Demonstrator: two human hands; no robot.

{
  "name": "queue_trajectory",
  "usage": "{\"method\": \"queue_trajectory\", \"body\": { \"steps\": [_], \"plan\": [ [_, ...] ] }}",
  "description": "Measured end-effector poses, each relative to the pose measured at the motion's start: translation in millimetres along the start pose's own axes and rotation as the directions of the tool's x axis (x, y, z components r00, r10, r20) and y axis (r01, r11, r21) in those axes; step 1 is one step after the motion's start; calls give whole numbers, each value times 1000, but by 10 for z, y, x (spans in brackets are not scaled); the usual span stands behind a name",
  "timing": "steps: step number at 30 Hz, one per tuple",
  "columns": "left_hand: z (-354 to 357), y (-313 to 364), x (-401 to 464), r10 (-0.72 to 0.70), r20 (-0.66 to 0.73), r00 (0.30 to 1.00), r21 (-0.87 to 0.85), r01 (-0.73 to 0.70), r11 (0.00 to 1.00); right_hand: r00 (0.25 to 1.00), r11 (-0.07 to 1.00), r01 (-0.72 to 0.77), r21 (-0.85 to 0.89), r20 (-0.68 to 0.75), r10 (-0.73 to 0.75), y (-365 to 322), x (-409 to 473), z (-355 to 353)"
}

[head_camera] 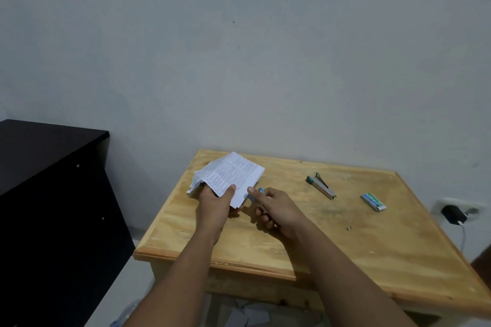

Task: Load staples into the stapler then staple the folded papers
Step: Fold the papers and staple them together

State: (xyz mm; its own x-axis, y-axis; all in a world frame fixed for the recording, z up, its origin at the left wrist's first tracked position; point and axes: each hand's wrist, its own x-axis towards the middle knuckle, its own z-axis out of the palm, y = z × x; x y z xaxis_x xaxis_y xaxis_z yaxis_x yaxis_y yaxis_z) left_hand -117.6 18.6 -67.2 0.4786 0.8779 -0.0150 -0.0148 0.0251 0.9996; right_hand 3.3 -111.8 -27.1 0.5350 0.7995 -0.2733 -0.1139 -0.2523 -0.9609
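Observation:
My left hand point(215, 204) grips a stack of folded printed papers point(233, 175) at its near edge, lifted a little over the left part of the wooden table point(345, 255). My right hand point(276, 212) is closed on a small blue stapler point(261, 190). Only the stapler's tip shows, touching the papers' right corner. A second stapler point(320, 186), teal and silver, lies on the table to the right with its top part raised. Further right lies a green staple box point(373, 202).
A tiny metal bit point(348, 228) lies on the table near the middle. A black cabinet point(53, 194) stands to the left. At the right, a wall socket holds a black charger point(453, 214). The wall is just behind the table.

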Motion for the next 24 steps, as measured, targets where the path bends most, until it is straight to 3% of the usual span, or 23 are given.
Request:
{"method": "queue_trajectory", "body": {
  "steps": [5,8,13,24],
  "plan": [
    [3,7,13,-18,-23,1000,-38,18,999,1000,998,27,-54,6,-26,13,-23,6],
    [25,74,-31,-22,-37,999,-97,18,995,997,998,69,10,33,-70,27,-78,3],
    [28,59,-41,-2,-18,1000,-88,1,996,986,977,131,-168,-80,-146,25,-87,102],
    [58,11,-54,81,28,996,79,-83,993,998,994,59,89,-9,-59,11,-129,88]
  ]
}}
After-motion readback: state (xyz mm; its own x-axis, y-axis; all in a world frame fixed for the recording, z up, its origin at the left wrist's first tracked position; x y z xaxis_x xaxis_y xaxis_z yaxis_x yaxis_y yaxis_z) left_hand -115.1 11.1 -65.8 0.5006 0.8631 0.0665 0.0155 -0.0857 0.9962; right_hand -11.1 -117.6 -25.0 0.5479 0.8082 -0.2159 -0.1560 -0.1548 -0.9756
